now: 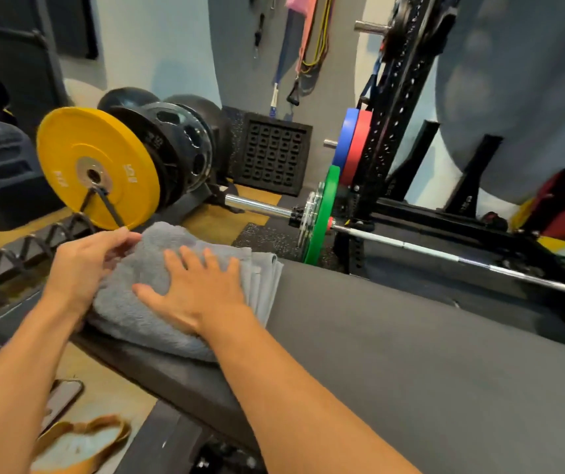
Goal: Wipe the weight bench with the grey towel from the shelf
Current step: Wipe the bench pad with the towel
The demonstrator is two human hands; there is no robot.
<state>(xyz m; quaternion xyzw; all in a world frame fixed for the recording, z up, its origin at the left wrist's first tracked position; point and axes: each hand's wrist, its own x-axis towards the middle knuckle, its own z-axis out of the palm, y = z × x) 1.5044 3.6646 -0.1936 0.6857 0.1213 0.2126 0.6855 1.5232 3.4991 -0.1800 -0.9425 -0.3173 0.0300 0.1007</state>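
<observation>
A folded grey towel point(151, 268) lies on the far left end of the black weight bench point(394, 354), which runs across the lower right of the head view. My right hand point(198, 289) lies flat on top of the towel, fingers spread, pressing it onto the pad. My left hand point(86, 265) grips the towel's left edge, fingers curled around the fold.
A yellow weight plate point(96, 169) and black plates stand on a rack just beyond the towel. A barbell with a green plate point(322, 217) lies on the floor to the right, by the black power rack point(397, 107). A plate rack point(10, 265) sits left.
</observation>
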